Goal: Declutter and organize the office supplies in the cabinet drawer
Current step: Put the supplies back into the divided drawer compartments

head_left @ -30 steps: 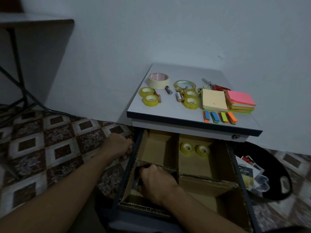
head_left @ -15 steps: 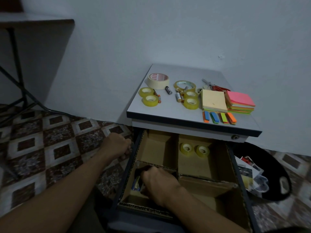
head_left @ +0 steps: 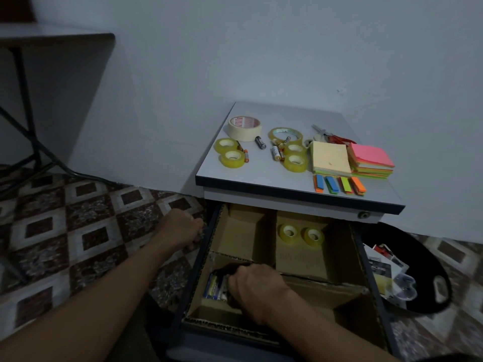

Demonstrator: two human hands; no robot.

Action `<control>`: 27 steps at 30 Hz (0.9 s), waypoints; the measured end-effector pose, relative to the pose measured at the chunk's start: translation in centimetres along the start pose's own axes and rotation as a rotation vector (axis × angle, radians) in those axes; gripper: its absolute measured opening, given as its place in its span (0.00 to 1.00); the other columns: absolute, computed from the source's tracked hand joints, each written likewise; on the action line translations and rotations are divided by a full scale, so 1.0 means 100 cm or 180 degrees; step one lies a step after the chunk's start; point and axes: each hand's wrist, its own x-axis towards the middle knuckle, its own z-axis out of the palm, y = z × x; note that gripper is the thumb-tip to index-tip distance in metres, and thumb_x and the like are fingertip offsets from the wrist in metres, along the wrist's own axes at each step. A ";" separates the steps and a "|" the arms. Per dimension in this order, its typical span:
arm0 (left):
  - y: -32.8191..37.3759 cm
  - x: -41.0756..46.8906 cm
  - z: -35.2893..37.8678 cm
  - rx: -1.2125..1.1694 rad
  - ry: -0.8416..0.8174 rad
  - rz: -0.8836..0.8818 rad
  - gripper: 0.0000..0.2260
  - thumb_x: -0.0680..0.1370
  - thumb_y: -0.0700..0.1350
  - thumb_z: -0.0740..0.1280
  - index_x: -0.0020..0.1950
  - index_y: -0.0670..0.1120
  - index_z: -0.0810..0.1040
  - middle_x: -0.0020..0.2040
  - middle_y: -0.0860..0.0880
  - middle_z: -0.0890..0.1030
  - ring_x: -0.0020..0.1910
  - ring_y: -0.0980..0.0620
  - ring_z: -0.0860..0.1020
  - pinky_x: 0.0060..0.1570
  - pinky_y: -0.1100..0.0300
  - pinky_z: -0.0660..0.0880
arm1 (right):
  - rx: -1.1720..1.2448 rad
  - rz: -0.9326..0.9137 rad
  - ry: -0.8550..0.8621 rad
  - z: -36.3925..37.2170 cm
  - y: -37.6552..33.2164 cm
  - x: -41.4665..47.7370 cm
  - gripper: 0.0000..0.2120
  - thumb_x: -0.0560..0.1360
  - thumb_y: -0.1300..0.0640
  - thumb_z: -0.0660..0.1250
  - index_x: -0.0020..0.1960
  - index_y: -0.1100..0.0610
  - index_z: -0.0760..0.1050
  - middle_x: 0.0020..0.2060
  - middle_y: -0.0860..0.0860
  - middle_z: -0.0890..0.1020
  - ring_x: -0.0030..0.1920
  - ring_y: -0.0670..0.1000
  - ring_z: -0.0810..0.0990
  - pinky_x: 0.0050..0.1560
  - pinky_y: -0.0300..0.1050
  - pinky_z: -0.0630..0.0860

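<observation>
A table [head_left: 52,37] stands at far left on the tiled floor [head_left: 65,231]. The left hand [head_left: 183,228] is held just beside the left wall of the open drawer [head_left: 201,270], knuckles up and fingers curled. Whether the wall is grasped cannot be told.

The drawer is divided by cardboard [head_left: 321,286] into compartments. The right hand [head_left: 251,286] is placed in the front left compartment, back upward, with its fingers bent down onto the batteries [head_left: 213,287] lying there. Whether a battery is grasped cannot be told, as the fingertips are hidden. The rear left compartment is shown as bare cardboard. Two tape rolls [head_left: 300,235] are stood on edge, side by side, in the rear right compartment.

On the tabletop [head_left: 261,178] above the drawer, the items are laid out as follows:
- masking tape [head_left: 244,128] at the rear left, with two yellow rolls [head_left: 230,152] in front of it
- loose cells [head_left: 260,142] between and beside the rolls
- a wide ring [head_left: 286,134] of clear tape, with two further rolls [head_left: 295,158] in front of it
- a yellow pad [head_left: 330,158], with scissors [head_left: 334,138] behind it
- a pink pad [head_left: 371,158] stacked on other colours
- four coloured flags [head_left: 339,184] near the front edge

A black container [head_left: 428,270] holding packaging is located on the floor at right.
</observation>
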 end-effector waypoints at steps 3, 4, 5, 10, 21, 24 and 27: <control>-0.004 0.003 0.000 0.0056 0.0035 0.0080 0.13 0.79 0.41 0.66 0.40 0.33 0.82 0.29 0.42 0.82 0.27 0.45 0.79 0.35 0.55 0.76 | 0.0257 -0.0011 -0.0012 -0.006 0.002 -0.002 0.12 0.81 0.54 0.63 0.60 0.60 0.74 0.55 0.58 0.80 0.51 0.59 0.81 0.48 0.53 0.79; -0.006 0.003 0.000 0.0124 0.0065 0.0138 0.14 0.78 0.42 0.66 0.40 0.33 0.82 0.30 0.41 0.83 0.29 0.42 0.80 0.36 0.53 0.78 | 0.0412 -0.0030 -0.0065 -0.010 0.003 -0.003 0.12 0.80 0.54 0.64 0.60 0.60 0.74 0.54 0.58 0.80 0.51 0.58 0.80 0.48 0.52 0.80; -0.006 0.003 0.000 0.0222 0.0107 0.0207 0.15 0.78 0.44 0.66 0.40 0.33 0.82 0.31 0.41 0.83 0.31 0.40 0.81 0.38 0.50 0.80 | 0.0615 -0.0044 -0.0129 -0.015 0.004 -0.004 0.12 0.80 0.54 0.65 0.60 0.60 0.74 0.54 0.58 0.79 0.50 0.57 0.79 0.47 0.51 0.79; 0.007 -0.006 -0.002 0.0717 0.0516 0.0828 0.18 0.76 0.49 0.68 0.30 0.41 0.75 0.26 0.46 0.76 0.26 0.47 0.76 0.31 0.59 0.72 | 0.1550 0.0034 -0.0194 -0.048 0.019 -0.018 0.09 0.80 0.51 0.65 0.56 0.55 0.74 0.47 0.53 0.79 0.45 0.52 0.80 0.46 0.48 0.81; 0.109 -0.001 -0.018 0.1048 0.0932 0.2599 0.06 0.77 0.48 0.65 0.47 0.50 0.81 0.47 0.51 0.81 0.52 0.46 0.75 0.51 0.48 0.76 | 0.1378 0.1031 0.1669 -0.109 0.140 -0.004 0.10 0.78 0.55 0.63 0.57 0.53 0.79 0.52 0.51 0.82 0.52 0.50 0.79 0.52 0.47 0.79; 0.135 0.014 -0.014 0.1771 0.0621 0.2527 0.14 0.77 0.50 0.63 0.60 0.51 0.80 0.60 0.49 0.79 0.61 0.46 0.70 0.61 0.47 0.71 | 0.0784 0.1481 0.1776 -0.110 0.169 0.010 0.14 0.76 0.53 0.59 0.58 0.53 0.78 0.57 0.56 0.81 0.58 0.60 0.73 0.58 0.57 0.75; 0.153 0.025 -0.011 0.2596 0.0305 0.2620 0.23 0.76 0.55 0.65 0.70 0.53 0.74 0.69 0.50 0.73 0.69 0.46 0.65 0.67 0.47 0.67 | 0.0490 0.1610 0.1585 -0.111 0.177 0.021 0.16 0.79 0.49 0.56 0.61 0.54 0.75 0.60 0.57 0.78 0.61 0.61 0.69 0.58 0.57 0.72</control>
